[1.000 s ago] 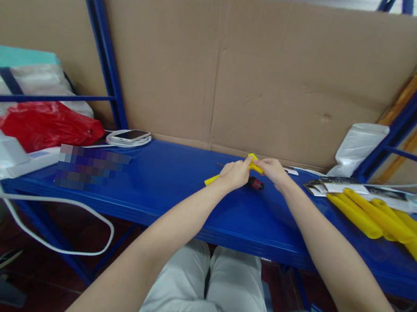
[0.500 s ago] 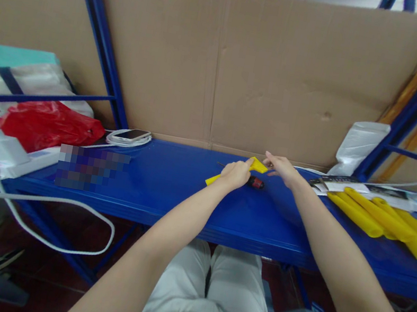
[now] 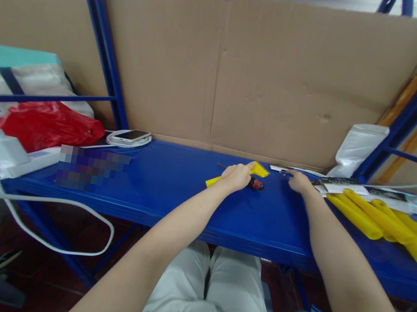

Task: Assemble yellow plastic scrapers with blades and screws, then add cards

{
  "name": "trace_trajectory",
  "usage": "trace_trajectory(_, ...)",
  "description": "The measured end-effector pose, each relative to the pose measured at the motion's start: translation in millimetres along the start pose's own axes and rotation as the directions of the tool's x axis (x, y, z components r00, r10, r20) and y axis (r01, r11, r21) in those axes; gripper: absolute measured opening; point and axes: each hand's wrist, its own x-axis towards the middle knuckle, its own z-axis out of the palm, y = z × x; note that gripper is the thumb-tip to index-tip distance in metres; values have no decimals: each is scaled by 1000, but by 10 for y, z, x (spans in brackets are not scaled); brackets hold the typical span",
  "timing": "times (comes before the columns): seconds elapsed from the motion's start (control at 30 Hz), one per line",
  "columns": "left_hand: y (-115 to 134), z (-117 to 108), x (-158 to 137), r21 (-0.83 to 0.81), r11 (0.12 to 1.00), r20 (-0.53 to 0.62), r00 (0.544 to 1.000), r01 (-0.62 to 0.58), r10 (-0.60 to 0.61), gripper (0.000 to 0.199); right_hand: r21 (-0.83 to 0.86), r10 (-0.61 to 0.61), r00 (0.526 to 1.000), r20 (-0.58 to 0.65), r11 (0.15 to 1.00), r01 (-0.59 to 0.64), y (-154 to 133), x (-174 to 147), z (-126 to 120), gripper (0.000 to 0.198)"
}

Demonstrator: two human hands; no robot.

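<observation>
My left hand (image 3: pixel 235 177) is closed around a flat yellow piece (image 3: pixel 260 170), whose ends stick out on both sides of the fist. A screwdriver (image 3: pixel 256 184) with a red and black handle lies on the blue table under that hand; its thin shaft shows beyond the knuckles. To the right, my right hand (image 3: pixel 299 183) reaches down to the tabletop with its forefinger stretched out. Its fingertips are by a small black and white strip (image 3: pixel 278 168) near the back edge. Small bits beside those fingertips are too tiny to name.
Several yellow tubes (image 3: pixel 379 218) lie at the right beside a white plastic bag (image 3: pixel 358 150). A phone (image 3: pixel 134 136) rests on a coiled white cable at the left, near a red bag (image 3: pixel 53 123). Cardboard (image 3: pixel 278 82) walls off the back; blue posts (image 3: pixel 103 40) flank it.
My right hand has moved right, away from the yellow piece, and down to the table by the black and white strip. My left hand keeps its grip in nearly the same place.
</observation>
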Motion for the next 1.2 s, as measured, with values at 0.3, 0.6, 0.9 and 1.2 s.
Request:
trace_trajectory(0.3, 6, -2, -14, 4, 1000, -2, 1000, -7, 7, 57, -59, -26, 999, 43, 998, 28, -121, -76, -7, 52)
trace_trajectory(0.6, 1, 1, -15, 11, 1000, -1, 1000, -17, 17, 57, -146, -51, 999, -7, 988, 49, -140, -104, 12, 44)
trace_trajectory(0.9, 2, 6, -6, 6, 1000, -7, 1000, -27, 27, 57, -187, -116, 992, -56, 977, 103, -217, -142, -86, 26)
trace_trajectory(1.2, -39, -8, 36, -192, 981, -62, 998, -28, 16, 55, -120, -144, 988, -53, 983, 137, -231, -63, -35, 27)
